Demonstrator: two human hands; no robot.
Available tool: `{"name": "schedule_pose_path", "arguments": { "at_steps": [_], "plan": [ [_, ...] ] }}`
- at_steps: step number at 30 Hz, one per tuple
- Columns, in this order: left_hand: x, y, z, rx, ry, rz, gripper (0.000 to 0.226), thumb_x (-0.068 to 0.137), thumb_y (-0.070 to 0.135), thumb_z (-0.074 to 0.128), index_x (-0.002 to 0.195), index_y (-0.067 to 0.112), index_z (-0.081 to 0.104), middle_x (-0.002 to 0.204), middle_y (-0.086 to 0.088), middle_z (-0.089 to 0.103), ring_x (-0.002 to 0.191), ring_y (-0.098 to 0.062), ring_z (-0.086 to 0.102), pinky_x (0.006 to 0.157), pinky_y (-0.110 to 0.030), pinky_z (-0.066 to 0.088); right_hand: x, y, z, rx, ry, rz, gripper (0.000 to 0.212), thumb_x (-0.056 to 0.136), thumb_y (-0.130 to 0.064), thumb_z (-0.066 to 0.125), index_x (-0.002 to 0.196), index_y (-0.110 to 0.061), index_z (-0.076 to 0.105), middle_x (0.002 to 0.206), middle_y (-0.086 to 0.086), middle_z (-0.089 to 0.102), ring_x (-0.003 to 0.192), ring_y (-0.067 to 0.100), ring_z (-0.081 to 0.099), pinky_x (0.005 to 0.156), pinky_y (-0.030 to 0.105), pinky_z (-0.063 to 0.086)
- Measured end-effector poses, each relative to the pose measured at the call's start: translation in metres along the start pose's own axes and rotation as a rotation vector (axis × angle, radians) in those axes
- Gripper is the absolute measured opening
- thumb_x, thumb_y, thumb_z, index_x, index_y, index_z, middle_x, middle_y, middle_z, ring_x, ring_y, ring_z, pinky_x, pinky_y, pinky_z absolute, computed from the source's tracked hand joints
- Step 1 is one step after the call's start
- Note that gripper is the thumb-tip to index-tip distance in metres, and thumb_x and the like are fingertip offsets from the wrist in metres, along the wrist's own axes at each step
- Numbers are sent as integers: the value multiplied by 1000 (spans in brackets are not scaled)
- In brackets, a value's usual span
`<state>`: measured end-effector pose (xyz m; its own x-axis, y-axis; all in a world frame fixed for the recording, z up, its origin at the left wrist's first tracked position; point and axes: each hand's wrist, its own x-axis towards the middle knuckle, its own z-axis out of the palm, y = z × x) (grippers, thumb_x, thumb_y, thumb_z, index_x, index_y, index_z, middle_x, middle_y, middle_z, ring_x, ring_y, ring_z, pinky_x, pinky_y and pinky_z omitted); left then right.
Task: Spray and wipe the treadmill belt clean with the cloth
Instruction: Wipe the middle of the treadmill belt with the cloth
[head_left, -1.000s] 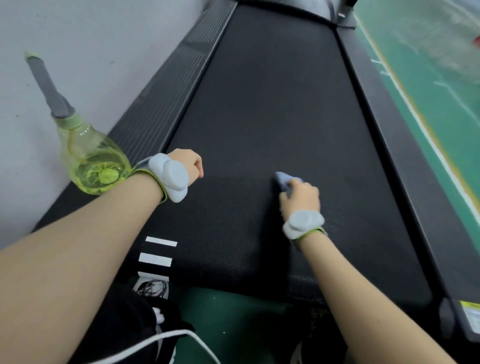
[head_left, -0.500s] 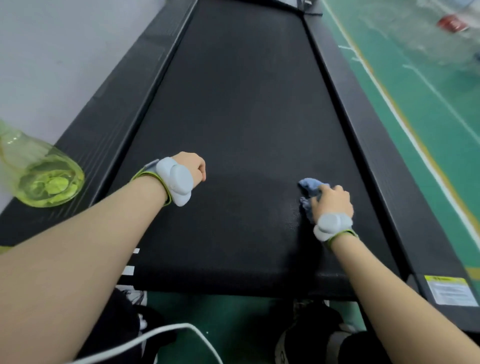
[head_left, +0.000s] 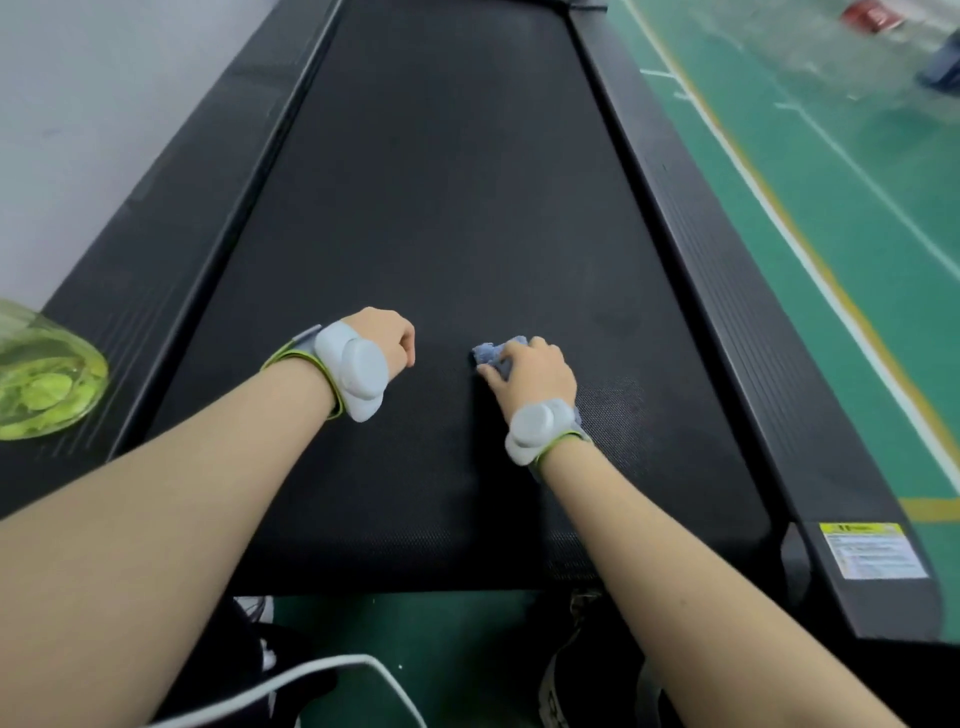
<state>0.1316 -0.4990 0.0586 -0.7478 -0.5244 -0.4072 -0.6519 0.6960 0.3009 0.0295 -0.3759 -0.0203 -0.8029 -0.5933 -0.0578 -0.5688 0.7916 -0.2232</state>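
Observation:
The black treadmill belt (head_left: 452, 197) runs away from me, filling the middle of the view. My right hand (head_left: 530, 371) presses a small crumpled blue cloth (head_left: 493, 352) onto the belt near its close end, fingers closed over it. My left hand (head_left: 387, 340) rests on the belt just left of the cloth, curled into a loose fist with nothing in it. A clear bottle of yellow-green liquid (head_left: 44, 379) stands on the left side rail, cut off by the frame edge; its spray head is out of view.
Black side rails (head_left: 727, 270) flank the belt; the right one carries a label (head_left: 872, 551) near its end. Green floor with painted lines lies to the right, a pale wall to the left. A white cable (head_left: 332, 670) and my shoes are below the belt's end.
My right hand has slid the cloth from the belt's right part back toward the middle, closer to my left hand. The left hand has stayed put. The view has shifted right.

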Motion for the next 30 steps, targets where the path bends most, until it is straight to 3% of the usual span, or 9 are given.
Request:
{"name": "schedule_pose_path", "arguments": {
  "at_steps": [7, 11, 15, 17, 20, 22, 24, 27, 30],
  "plan": [
    [6, 2, 5, 22, -18, 1, 38, 89, -4, 34, 110, 9, 64, 82, 3, 51, 84, -17, 48, 49, -18, 29, 8, 138, -25, -220, 177, 250, 28, 93, -19, 45, 111, -4, 60, 117, 18, 56, 112, 35, 47, 84, 39, 39],
    [5, -1, 3, 32, -16, -8, 37, 89, -3, 36, 110, 10, 64, 80, 2, 51, 84, -17, 48, 49, -18, 28, -3, 180, -36, -294, 157, 407, 28, 94, -16, 45, 119, -4, 50, 119, 20, 57, 112, 37, 49, 85, 41, 41],
    [1, -5, 0, 17, -21, -17, 37, 89, -4, 36, 110, 8, 64, 75, 2, 49, 84, -18, 48, 49, -18, 28, 2, 146, -38, 19, 95, 605, 33, 92, -26, 47, 110, -2, 61, 118, 20, 60, 113, 37, 55, 86, 37, 46],
    [0, -6, -1, 23, -23, -18, 38, 89, -5, 35, 110, 8, 64, 67, 6, 45, 83, -18, 48, 49, -18, 29, -1, 111, -35, 175, 87, 542, 29, 90, -23, 47, 104, -4, 64, 112, 19, 64, 106, 36, 60, 82, 35, 47],
    [-1, -8, -2, 38, -23, -13, 38, 89, -5, 34, 110, 8, 64, 65, 9, 42, 83, -18, 48, 49, -18, 29, -16, 34, -17, 286, 9, 246, 28, 88, -35, 54, 103, -15, 66, 107, 11, 67, 102, 31, 61, 78, 32, 48],
    [-1, -7, -2, 47, -12, -9, 39, 89, -5, 34, 110, 8, 64, 65, 9, 42, 83, -17, 48, 49, -17, 29, -25, -8, -1, 239, -58, 49, 36, 85, -47, 58, 106, -18, 63, 110, 5, 63, 106, 26, 56, 81, 33, 46],
    [-2, -5, -1, 60, -6, -7, 38, 89, -5, 35, 110, 9, 64, 65, 10, 42, 83, -16, 48, 49, -17, 29, -28, -25, 9, 101, -43, -59, 35, 89, -44, 54, 110, -16, 57, 114, 5, 56, 110, 25, 50, 83, 34, 42],
    [-2, -3, 0, 69, -8, 9, 39, 90, -5, 34, 110, 8, 64, 65, 10, 41, 83, -16, 47, 49, -16, 29, -20, 10, 3, -22, 40, -2, 27, 93, -32, 46, 110, -13, 55, 116, 8, 55, 112, 30, 49, 82, 36, 41],
    [-2, -7, -2, 64, -7, 1, 39, 89, -6, 34, 110, 7, 64, 65, 9, 42, 85, -16, 48, 50, -17, 29, -16, 85, -18, -103, 103, 232, 29, 91, -29, 47, 111, -10, 56, 119, 14, 56, 113, 34, 50, 83, 37, 43]
  ]
}}
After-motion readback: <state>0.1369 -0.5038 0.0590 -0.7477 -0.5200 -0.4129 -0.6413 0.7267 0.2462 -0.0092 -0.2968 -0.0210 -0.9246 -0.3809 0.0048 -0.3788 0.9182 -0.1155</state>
